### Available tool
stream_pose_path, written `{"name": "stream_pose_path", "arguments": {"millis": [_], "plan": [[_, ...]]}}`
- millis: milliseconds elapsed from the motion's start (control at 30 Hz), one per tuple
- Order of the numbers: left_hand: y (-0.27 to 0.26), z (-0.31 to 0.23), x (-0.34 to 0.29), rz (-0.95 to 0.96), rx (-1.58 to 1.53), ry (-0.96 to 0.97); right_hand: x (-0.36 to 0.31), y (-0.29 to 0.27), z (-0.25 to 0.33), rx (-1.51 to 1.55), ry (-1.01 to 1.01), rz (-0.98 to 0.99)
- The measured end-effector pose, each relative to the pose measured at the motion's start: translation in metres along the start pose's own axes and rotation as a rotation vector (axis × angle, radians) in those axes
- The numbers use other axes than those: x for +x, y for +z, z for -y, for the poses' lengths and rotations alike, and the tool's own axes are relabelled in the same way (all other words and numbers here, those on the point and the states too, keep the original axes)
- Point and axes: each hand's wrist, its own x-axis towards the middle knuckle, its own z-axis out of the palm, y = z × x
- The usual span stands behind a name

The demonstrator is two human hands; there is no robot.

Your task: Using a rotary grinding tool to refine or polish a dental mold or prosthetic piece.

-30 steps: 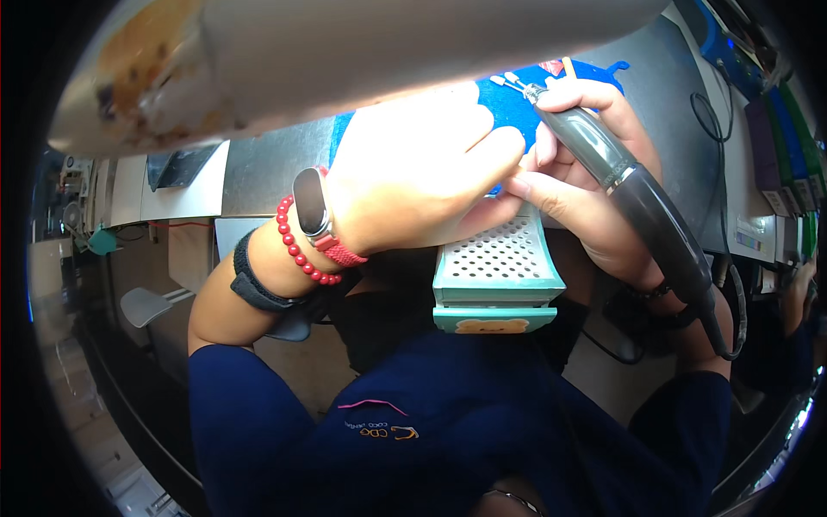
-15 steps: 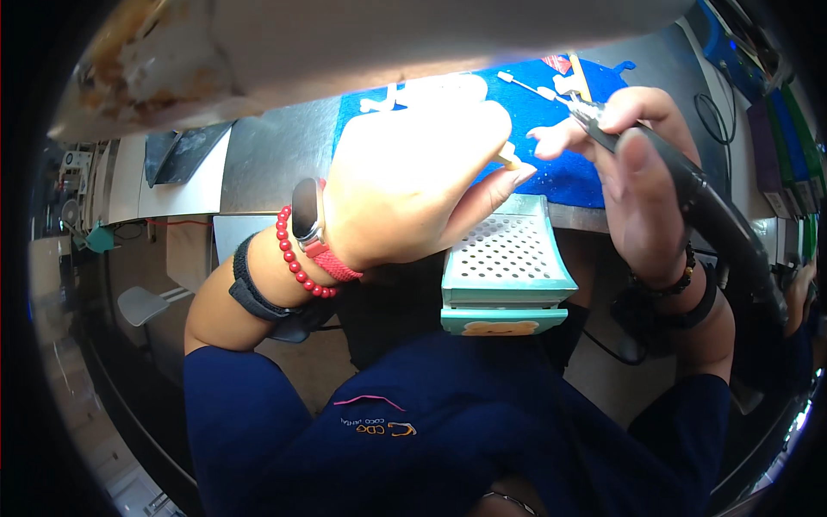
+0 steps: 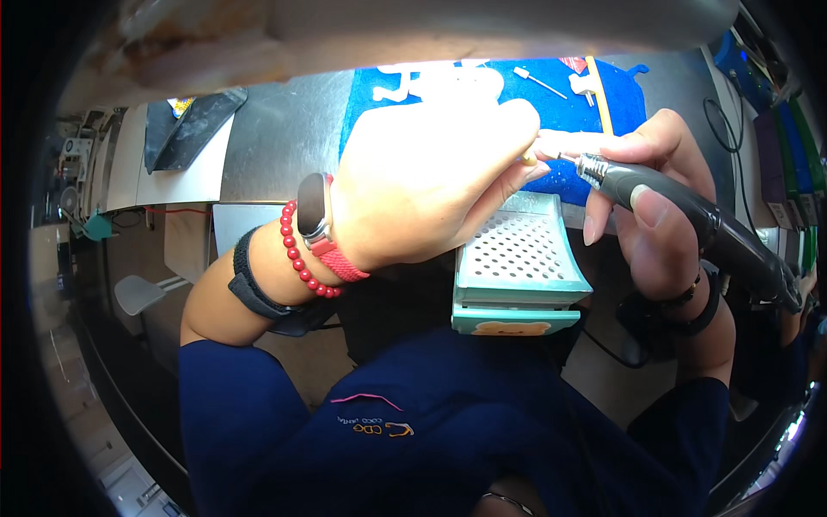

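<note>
My left hand, brightly lit, pinches a small yellowish piece between thumb and fingers; most of it is hidden. A black rotary handpiece with a metal collet lies in my right hand, fingers wrapped round it. Its thin bit points left at the pinched piece, close to my left fingertips. Whether bit and piece touch, I cannot tell. Below both hands juts a mint-green box with a perforated white top.
A blue mat covers part of the metal bench. On it lie white pieces, a white-headed bit and an orange stick. A pale blurred fixture spans the top. Left stands a black tray; right, folders.
The handpiece has swung lower and flatter, its bit now near my left fingertips. My right fingers have closed in toward the left hand. The view has shifted slightly.
</note>
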Motion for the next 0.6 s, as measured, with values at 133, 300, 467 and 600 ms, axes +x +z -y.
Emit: {"name": "stream_pose_path", "arguments": {"millis": [133, 300, 467, 600], "plan": [[-0.0023, -0.0017, 0.0009, 0.029, 0.023, -0.013, -0.0005, -0.0025, 0.0022, -0.055, 0.006, 0.001], [-0.0020, -0.0034, 0.0035, 0.041, 0.017, -0.029, -0.0042, -0.0014, 0.0049, -0.072, 0.002, 0.030], [-0.0017, -0.0016, 0.0006, 0.059, 0.021, -0.036, -0.0029, -0.0033, 0.0032, -0.104, -0.041, 0.086], [-0.0016, -0.0032, 0.0001, 0.058, 0.010, -0.053, -0.0035, 0.0000, 0.0056, -0.094, -0.004, 0.076]]}}
